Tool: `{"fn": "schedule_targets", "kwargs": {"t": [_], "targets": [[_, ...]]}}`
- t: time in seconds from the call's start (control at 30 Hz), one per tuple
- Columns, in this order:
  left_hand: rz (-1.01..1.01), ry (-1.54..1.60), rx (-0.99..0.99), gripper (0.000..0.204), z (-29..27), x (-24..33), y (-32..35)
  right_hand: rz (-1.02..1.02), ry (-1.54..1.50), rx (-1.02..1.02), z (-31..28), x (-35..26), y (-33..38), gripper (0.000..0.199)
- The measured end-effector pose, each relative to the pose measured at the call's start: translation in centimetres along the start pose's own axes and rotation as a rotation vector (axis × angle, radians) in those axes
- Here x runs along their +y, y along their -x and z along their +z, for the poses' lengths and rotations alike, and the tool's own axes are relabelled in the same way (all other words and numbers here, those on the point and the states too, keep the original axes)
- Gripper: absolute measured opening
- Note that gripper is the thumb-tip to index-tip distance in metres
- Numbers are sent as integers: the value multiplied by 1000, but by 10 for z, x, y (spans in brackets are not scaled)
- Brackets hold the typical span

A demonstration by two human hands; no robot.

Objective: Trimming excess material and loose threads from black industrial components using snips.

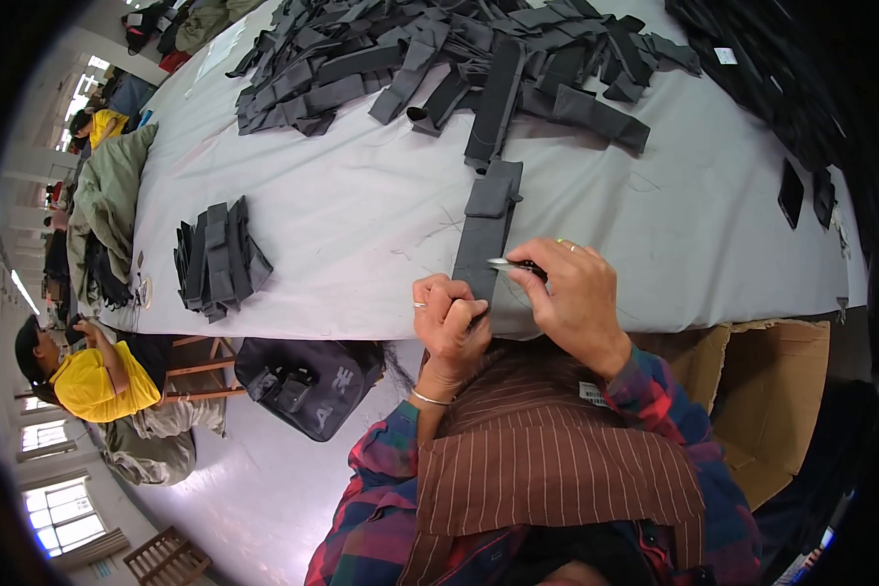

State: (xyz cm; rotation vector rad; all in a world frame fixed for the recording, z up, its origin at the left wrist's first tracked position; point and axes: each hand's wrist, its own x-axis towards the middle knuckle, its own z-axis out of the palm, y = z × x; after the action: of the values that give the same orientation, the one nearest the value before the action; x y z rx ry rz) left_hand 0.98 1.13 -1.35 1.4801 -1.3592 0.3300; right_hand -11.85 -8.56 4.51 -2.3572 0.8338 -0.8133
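Observation:
A dark grey fabric strip (481,239) with a folded flap at its far end lies at the table's near edge. My left hand (449,324) is closed on the near end of this strip, fingers curled over it. In my right hand (576,293), thread snips (520,266) with a silvery tip and a dark body are pinched between thumb and fingers. Their tip is at the right edge of the strip, a little beyond my left hand. The part of the snips inside the palm is hidden.
A heap of similar strips (361,73) covers the far table (342,215); a neat stack (223,259) stands at left. Dark fabric (762,68) and a phone-like black object (790,194) lie right. Below are a cardboard box (772,400) and black bag (313,386). A person in yellow (107,381) sits left.

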Motion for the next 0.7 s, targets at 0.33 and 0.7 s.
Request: {"fn": "schedule_targets", "kwargs": {"t": [0.33, 0.7], "targets": [[33, 21, -17, 30, 2, 1, 2, -67, 58, -38, 12, -13, -6, 10], [44, 11, 16, 33, 0, 4, -5, -30, 33, -22, 0, -12, -11, 10]]}}
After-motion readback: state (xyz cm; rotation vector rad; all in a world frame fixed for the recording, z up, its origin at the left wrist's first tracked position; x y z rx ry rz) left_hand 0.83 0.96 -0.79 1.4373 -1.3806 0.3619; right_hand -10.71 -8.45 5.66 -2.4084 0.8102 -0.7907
